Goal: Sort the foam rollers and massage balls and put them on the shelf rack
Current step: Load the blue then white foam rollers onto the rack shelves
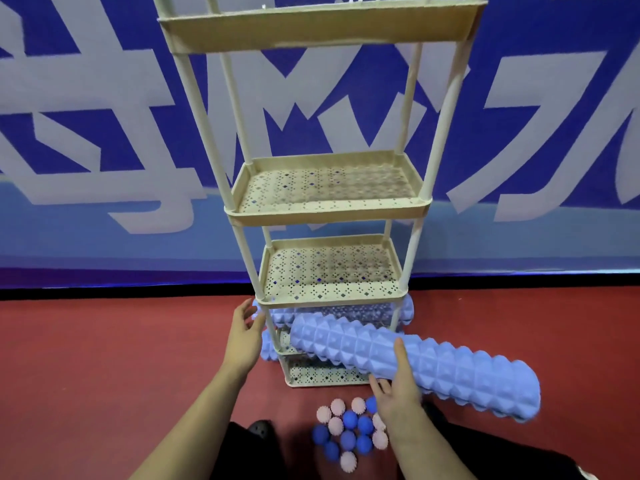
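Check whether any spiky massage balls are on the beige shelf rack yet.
No, the pink and blue spiky massage balls all lie on the red floor.

Red floor (pixel 104 358) fills near ground. Far side: blue banner wall (pixel 104 133) with large pale grey lettering, lighter blue band low down. Black strip (pixel 121 292) runs left to right where wall meets floor. Lighting even, soft.

The blue banner (pixel 104 140) on the far wall carried large pale characters, cropped and partly hidden, so none could be read.
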